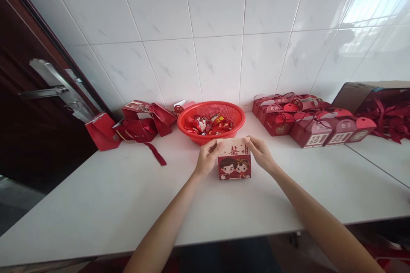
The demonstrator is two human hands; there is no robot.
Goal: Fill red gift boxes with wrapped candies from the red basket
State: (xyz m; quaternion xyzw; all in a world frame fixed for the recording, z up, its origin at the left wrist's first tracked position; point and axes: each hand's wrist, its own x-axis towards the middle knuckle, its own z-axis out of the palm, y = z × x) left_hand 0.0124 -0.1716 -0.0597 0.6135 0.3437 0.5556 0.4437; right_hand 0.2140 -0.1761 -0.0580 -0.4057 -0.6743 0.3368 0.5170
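A small red and cream gift box (234, 167), printed with two cartoon figures and a red character, stands upright on the white table in front of me. My left hand (207, 155) pinches the upper left corner of its cream top. At the upper right corner, my right hand (260, 152) grips it the same way, thumb in front. Just behind the box sits a red plastic basket (188, 133) with wrapped candies (208, 124) in it. The inside and back of the box are hidden from me.
Several red boxes (312, 130) with handles stand in rows at the back right. Beyond them a cardboard carton (352, 94) holds red ribbons (392, 115). Red bags and boxes (141, 126) cluster at the back left, a ribbon (156, 153) trailing forward. A tiled wall (218, 13) rises behind.
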